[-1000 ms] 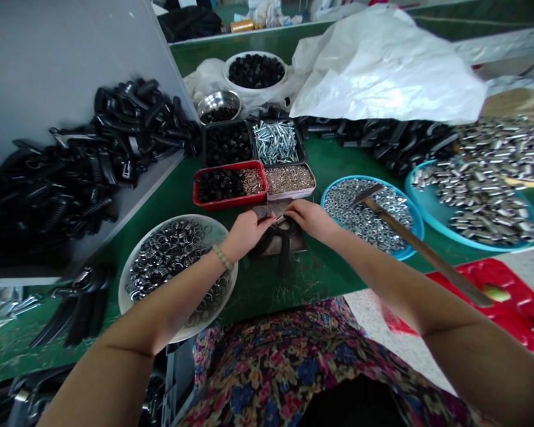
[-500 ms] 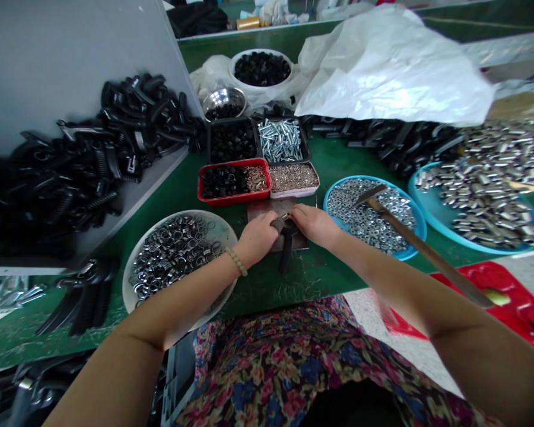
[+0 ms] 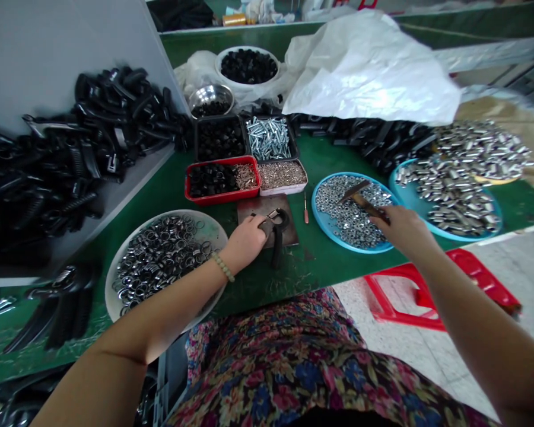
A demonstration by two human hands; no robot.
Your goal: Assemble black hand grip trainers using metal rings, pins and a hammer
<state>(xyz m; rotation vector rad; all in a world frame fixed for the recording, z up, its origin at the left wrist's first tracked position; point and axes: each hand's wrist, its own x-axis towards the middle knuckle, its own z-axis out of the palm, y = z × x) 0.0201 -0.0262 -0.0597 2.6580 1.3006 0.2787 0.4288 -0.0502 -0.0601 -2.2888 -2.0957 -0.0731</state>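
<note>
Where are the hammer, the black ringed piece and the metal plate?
Hammer (image 3: 367, 206), head view, on its handle.
Black ringed piece (image 3: 277, 242), head view, on its stem.
Metal plate (image 3: 255, 206), head view, on its bare far side.

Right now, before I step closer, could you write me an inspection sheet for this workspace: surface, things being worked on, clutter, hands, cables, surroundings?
Surface: green bench, scuffed near the front.
Job's things: black ring-ended part over a flat metal plate; hammer above a blue basin of small metal parts.
Clutter: white bowl of metal rings; red tray; pink-handled tool right of the plate.
Hands: left hand at the black part, grip partly hidden; right hand closed on the hammer's handle.
Cables: nothing seen.
Surroundings: white sheet behind; red plastic item below the bench's front edge.
</note>
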